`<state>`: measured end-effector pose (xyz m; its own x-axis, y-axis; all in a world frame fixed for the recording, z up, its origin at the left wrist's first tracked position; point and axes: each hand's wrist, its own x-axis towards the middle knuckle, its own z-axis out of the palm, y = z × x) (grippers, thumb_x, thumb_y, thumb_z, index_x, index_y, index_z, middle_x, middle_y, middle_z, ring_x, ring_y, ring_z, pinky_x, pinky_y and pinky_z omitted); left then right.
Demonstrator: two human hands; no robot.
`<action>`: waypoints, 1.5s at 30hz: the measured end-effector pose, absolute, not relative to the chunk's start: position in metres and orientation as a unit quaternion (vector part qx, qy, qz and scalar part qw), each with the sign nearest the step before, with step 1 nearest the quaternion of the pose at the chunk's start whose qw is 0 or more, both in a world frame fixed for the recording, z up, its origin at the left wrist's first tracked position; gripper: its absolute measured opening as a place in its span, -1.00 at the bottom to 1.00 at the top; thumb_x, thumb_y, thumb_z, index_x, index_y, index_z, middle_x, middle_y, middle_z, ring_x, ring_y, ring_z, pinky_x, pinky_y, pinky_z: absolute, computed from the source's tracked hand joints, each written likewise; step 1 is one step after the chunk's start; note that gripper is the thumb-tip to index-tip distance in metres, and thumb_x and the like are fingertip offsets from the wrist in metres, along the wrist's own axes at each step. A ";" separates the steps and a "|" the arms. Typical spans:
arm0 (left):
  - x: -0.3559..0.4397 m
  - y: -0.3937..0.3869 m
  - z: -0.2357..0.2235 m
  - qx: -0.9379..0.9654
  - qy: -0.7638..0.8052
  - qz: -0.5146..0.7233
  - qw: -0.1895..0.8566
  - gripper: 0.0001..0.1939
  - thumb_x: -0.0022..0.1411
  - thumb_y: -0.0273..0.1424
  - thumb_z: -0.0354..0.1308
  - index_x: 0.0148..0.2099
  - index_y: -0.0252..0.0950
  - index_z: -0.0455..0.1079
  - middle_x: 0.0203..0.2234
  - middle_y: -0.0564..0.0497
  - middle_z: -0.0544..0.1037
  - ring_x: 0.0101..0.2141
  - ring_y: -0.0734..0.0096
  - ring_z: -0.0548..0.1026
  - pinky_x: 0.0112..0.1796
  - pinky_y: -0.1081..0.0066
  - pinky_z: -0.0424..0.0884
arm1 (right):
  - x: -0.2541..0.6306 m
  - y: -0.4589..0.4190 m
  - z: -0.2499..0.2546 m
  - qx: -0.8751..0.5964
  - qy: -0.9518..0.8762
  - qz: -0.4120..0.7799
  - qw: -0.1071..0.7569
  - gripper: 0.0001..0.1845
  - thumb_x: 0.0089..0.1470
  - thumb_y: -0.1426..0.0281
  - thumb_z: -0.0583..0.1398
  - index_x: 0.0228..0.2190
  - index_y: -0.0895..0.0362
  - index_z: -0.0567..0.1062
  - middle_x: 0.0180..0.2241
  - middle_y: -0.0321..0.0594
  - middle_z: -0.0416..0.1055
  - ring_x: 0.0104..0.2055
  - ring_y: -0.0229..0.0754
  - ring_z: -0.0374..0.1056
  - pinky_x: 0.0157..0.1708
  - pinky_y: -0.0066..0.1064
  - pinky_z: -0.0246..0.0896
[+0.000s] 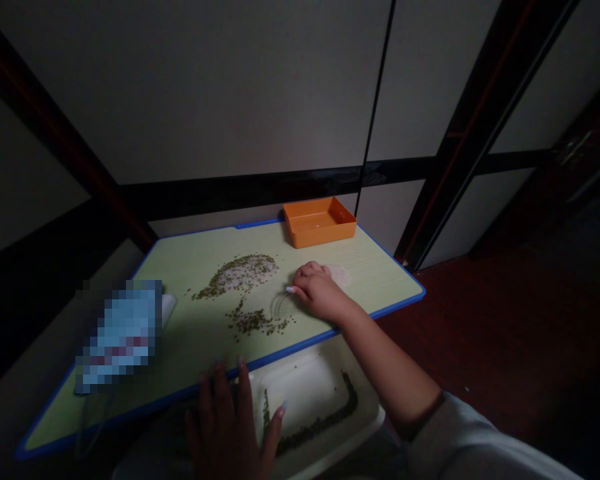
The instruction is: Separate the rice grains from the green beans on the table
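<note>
My right hand (316, 288) rests on the yellow-green tabletop (190, 340) with its fingers curled under. Whatever is in that hand, if anything, stays hidden. Just beyond its knuckles lies a small patch of pale grains (339, 273), like rice. To its left is a larger heap of green beans mixed with pale grains (245, 272). A smaller scatter of mostly green beans (254, 321) lies nearer the front edge. My left hand (230, 420), fingers spread, hangs at the table's front edge beside a white tub (375, 417). Green beans (320, 427) line the tub's inner sides.
An orange open box (325, 233) stands at the back right of the table. A light-blue blurred item (125, 333) lies at the left, with a thin cord hanging off the edge. Pale panels (255, 93) rise behind the table. Dark red floor (470, 327) shows at the right.
</note>
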<state>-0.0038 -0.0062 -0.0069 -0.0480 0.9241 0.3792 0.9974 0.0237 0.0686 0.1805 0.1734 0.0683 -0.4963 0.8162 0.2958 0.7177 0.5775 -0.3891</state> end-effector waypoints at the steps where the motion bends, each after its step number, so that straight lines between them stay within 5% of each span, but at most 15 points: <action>1: -0.004 -0.006 -0.007 -0.681 -0.705 -0.161 0.117 -0.30 0.25 -0.18 -0.09 0.33 -0.45 0.02 0.36 -0.39 -0.08 0.36 -0.13 -0.19 0.19 -0.22 0.03 | 0.181 0.173 0.068 -0.442 -0.861 0.107 0.226 -0.73 0.28 0.29 0.08 -0.29 0.16 0.53 -0.20 -0.12 0.40 -0.06 -0.11 0.11 -0.10 -0.25 -0.09; 45: -0.009 -0.006 -0.012 -0.689 -0.696 -0.174 0.108 -0.27 0.24 -0.15 -0.08 0.35 -0.41 -0.03 0.36 -0.37 -0.09 0.36 -0.12 -0.20 0.20 -0.21 0.00 | 0.185 0.173 0.068 -0.404 -0.875 0.136 0.227 -0.76 0.26 0.31 0.12 -0.33 0.15 0.54 -0.21 -0.16 0.42 -0.06 -0.12 0.14 -0.08 -0.28 -0.07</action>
<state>-0.0088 -0.0058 -0.0121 -0.0283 0.9204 0.3899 0.9956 -0.0088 0.0929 0.1853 0.1731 0.0679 -0.5700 0.7696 0.2878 0.6457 0.6361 -0.4224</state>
